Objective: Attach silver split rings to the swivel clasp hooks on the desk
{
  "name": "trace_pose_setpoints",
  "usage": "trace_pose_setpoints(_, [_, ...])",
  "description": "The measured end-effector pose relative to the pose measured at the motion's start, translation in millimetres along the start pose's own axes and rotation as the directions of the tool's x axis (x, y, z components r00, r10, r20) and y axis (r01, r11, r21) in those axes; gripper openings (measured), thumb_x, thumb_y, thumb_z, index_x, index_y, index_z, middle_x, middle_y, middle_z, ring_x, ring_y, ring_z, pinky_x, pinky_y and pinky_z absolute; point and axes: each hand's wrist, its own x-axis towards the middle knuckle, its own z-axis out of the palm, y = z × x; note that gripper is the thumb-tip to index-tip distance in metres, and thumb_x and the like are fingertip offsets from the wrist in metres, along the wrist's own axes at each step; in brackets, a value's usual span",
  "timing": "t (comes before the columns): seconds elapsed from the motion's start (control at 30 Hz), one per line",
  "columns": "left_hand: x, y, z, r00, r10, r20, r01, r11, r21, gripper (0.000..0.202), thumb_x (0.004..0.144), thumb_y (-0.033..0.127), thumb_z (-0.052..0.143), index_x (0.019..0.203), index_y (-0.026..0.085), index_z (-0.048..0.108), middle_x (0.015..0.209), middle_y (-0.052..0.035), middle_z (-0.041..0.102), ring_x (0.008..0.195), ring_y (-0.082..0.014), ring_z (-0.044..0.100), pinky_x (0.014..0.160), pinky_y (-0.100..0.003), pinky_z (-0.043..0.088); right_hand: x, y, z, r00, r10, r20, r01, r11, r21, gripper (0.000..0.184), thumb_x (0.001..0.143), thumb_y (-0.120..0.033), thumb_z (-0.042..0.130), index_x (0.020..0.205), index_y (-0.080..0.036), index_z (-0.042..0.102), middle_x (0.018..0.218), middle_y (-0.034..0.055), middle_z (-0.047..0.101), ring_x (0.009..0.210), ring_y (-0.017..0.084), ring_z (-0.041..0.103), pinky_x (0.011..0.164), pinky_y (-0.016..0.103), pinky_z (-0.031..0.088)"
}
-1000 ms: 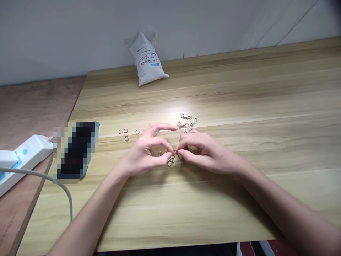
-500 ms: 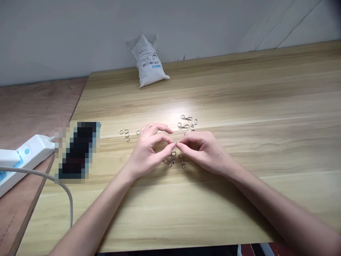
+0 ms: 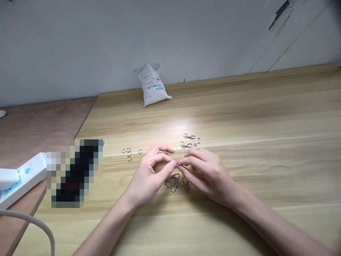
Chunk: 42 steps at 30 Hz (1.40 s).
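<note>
My left hand point(image 3: 149, 177) and my right hand point(image 3: 207, 172) meet fingertip to fingertip above the wooden table point(image 3: 239, 117). Both pinch a small metal ring with silver swivel clasps point(image 3: 174, 180) dangling beneath it, just over the tabletop. Another clasp point(image 3: 186, 185) hangs under my right fingers. Several loose split rings point(image 3: 128, 153) lie to the left of my left hand. A few more loose clasps point(image 3: 189, 140) lie just beyond my right hand.
A white sealed bag point(image 3: 153, 84) with a barcode label leans near the wall at the back. A blurred dark object point(image 3: 74, 174) lies at the table's left edge. A white power strip point(image 3: 18, 177) with a grey cable point(image 3: 34, 224) sits on the lower brown surface at left.
The camera tilted up, so everything sits lower in view. My hands rose slightly off the table, then stayed pinched together; the hanging clasps now dangle more freely below the fingertips.
</note>
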Motion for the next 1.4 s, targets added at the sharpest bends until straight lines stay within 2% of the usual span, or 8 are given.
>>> trace_pose_setpoints(0.1, [-1.1,0.2,0.8,1.000,0.018,0.026,-0.020,0.997,0.079,0.019,0.092,0.023,0.057,0.075,0.022,0.067,0.114,-0.0061,0.063,0.117,-0.0222,0.055,0.099,-0.044,0.046,0.6,-0.6,-1.2,0.999,0.047,0.011,-0.047,0.998,0.043,0.013,0.092,-0.018,0.051,0.085,-0.017,0.061,0.075,0.0027,0.058,0.065,0.013,0.048,0.060,0.028,0.035])
trace_pose_setpoints(0.2, [-2.4,0.2,1.3,0.999,0.050,-0.001,-0.050,0.985,0.163,0.013,0.091,0.021,0.057,0.080,0.022,0.065,0.114,-0.0052,0.061,0.119,-0.0222,0.052,0.100,-0.044,0.044,1.2,-0.3,-3.4,0.998,0.045,0.034,-0.046,0.998,0.034,0.012,0.091,-0.016,0.050,0.083,-0.017,0.059,0.073,0.0016,0.056,0.064,0.013,0.047,0.061,0.028,0.034])
trace_pose_setpoints(0.33, [-3.0,-0.2,1.0,0.988,0.149,-0.048,-0.132,0.959,0.252,0.007,0.088,0.018,0.060,0.085,0.022,0.065,0.114,-0.0054,0.060,0.120,-0.0234,0.051,0.101,-0.047,0.042,1.5,-0.1,-5.4,0.997,0.041,0.059,-0.040,0.999,-0.009,0.012,0.090,-0.015,0.049,0.084,-0.017,0.059,0.072,0.0007,0.056,0.064,0.013,0.045,0.062,0.029,0.033])
trace_pose_setpoints(0.57, [-1.6,-1.1,0.8,0.956,0.294,-0.005,-0.278,0.908,0.312,0.012,0.085,0.013,0.061,0.089,0.023,0.067,0.114,-0.0050,0.061,0.120,-0.0247,0.049,0.102,-0.049,0.039,1.6,0.1,-4.5,0.996,0.042,0.079,-0.040,0.999,-0.031,0.014,0.090,-0.017,0.049,0.081,-0.016,0.059,0.071,0.0002,0.054,0.063,0.013,0.043,0.063,0.029,0.031])
trace_pose_setpoints(0.77, [-2.6,0.2,0.8,0.983,0.182,0.004,-0.178,0.958,0.224,0.012,0.089,0.015,0.058,0.089,0.023,0.067,0.116,-0.0044,0.059,0.121,-0.0230,0.048,0.103,-0.046,0.040,1.9,0.6,-6.2,0.998,-0.032,0.058,0.036,0.996,-0.079,0.015,0.091,-0.017,0.050,0.081,-0.015,0.062,0.072,0.0010,0.055,0.065,0.013,0.044,0.064,0.029,0.032])
trace_pose_setpoints(0.93, [-2.7,-0.5,-0.2,0.988,0.156,0.021,-0.157,0.965,0.210,0.005,0.087,0.022,0.064,0.091,0.024,0.065,0.118,-0.0040,0.058,0.123,-0.0238,0.047,0.104,-0.048,0.038,2.8,1.1,-6.6,0.993,-0.094,0.066,0.104,0.980,-0.169,0.018,0.091,-0.015,0.051,0.076,-0.015,0.061,0.069,0.0006,0.055,0.063,0.013,0.042,0.063,0.029,0.031])
trace_pose_setpoints(1.1, [-1.9,-3.9,-2.2,0.996,0.064,0.066,-0.073,0.987,0.145,0.005,0.087,0.026,0.066,0.092,0.025,0.064,0.122,-0.0029,0.056,0.125,-0.0222,0.046,0.105,-0.046,0.037,4.1,0.2,-6.6,0.985,-0.146,0.091,0.164,0.954,-0.249,0.020,0.092,-0.015,0.050,0.077,-0.015,0.063,0.071,0.0020,0.059,0.064,0.013,0.043,0.064,0.030,0.032])
trace_pose_setpoints(1.4, [-2.2,-7.9,-4.0,0.990,-0.014,0.140,0.000,0.995,0.097,0.006,0.087,0.026,0.066,0.090,0.026,0.062,0.126,-0.0014,0.055,0.129,-0.0208,0.043,0.109,-0.045,0.034,3.1,1.1,-6.4,0.975,-0.193,0.110,0.216,0.942,-0.256,0.022,0.094,-0.014,0.048,0.076,-0.015,0.062,0.068,0.0002,0.057,0.064,0.013,0.042,0.065,0.029,0.030])
